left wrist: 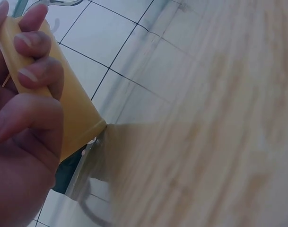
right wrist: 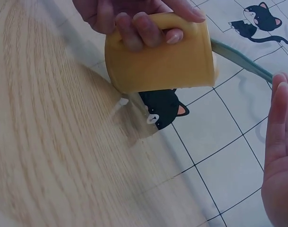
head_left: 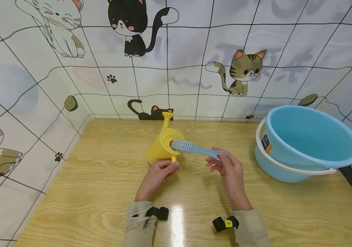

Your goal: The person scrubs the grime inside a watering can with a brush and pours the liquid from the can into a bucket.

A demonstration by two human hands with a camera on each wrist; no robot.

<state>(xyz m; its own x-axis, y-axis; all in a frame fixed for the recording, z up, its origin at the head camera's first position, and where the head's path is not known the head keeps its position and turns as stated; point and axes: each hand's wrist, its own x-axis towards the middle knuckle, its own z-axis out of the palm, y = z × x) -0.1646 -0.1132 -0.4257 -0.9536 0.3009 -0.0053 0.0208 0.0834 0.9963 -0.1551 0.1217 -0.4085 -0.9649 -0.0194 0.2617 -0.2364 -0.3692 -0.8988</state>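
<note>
A yellow toy watering can [head_left: 155, 151] stands tilted over the table, its spout pointing to the back wall and its mouth facing right. My left hand [head_left: 161, 170] grips the can's handle, fingers curled round it, as the left wrist view also shows with the handle [left wrist: 17, 61]. In my right hand [head_left: 232, 170] is a light blue brush [head_left: 205, 151], pinched by the end of its handle. The brush's bristled head lies at the can's mouth, bristles up. From the right wrist view, the brush handle [right wrist: 243, 60] runs into the can's opening; the head is hidden there.
At the right of the wooden table [head_left: 102, 192] stands a light blue bucket [head_left: 287, 142] with a white carrying handle [head_left: 287, 166]. A white cloth wall [head_left: 188, 79] with a grid and cartoon cats closes off the back and sides.
</note>
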